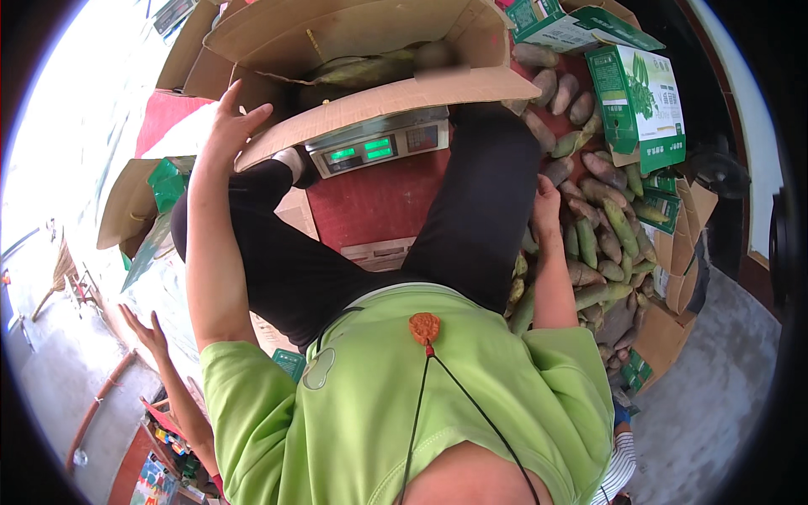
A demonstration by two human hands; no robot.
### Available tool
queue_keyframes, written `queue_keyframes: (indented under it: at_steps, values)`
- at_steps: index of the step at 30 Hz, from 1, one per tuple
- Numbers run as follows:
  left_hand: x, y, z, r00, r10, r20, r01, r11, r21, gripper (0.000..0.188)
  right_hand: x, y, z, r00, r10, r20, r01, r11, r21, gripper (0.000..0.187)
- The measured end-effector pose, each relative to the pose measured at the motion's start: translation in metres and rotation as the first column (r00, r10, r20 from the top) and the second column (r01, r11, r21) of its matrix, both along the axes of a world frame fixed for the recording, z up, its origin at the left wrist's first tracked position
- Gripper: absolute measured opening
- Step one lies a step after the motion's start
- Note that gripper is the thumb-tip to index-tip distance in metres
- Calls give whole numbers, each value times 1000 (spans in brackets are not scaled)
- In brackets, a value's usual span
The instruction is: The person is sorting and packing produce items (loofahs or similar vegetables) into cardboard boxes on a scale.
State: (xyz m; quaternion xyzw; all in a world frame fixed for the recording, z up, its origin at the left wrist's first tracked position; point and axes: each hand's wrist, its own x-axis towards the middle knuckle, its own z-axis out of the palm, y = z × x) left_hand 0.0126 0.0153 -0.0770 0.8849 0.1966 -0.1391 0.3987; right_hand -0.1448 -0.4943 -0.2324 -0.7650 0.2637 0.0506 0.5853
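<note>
Far left is rough from my end: the top corner is blown out to white and the fisheye rim eats the edges. Low on that side there's a co-worker's hand [148, 335], fingers spread in the air, the rest of that person mostly cut off behind the green shirt [404, 396].

Next over is the left hand [225, 126] of the wearer. Fingers are wide apart, thumb well out, nothing gripped. It's right at the left end of an open cardboard box [387, 99], but I honestly can't tell if the skin is touching the card.

The box is top middle, plain brown, flaps up. Inside is mostly shadow; I get one long pale-green thing [362, 72] and a blurry round dark patch I can't identify. Its front flap droops over the scale [379, 151], so I lose the scale's top plate, though the lit green readouts show underneath.

Right of the dark trousers [484, 202] is the right hand [547, 206], low beside the thigh and next to the pile of veggies [610, 223]. Fingers are curled in and turned away from me, so whether they're clamped on anything, can't tell. The veggies are long and plump, some green, some purplish brown, heaped loosely, the near edge hidden by the arm and leg. A white-and-green carton [656, 101] stands tilted just beyond them.
</note>
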Motion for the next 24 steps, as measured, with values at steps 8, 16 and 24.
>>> queue_keyframes:
  at_steps: [8, 16, 24]
  values:
    - [-4, -15, 15, 999, -2, 46, 5, 997, -76, 85, 9, 0, -9, 998, 46, 35, -46, 999, -11, 21]
    - [-5, -7, 11, 998, 6, 61, 0, 995, -100, 83, 105, 19, 80, 996, -17, 83, 18, 1000, -6, 21]
    - [-4, 9, 6, 975, 122, 188, -116, 992, -42, 54, 207, 47, 135, 947, 221, 234, -186, 969, -163, 30]
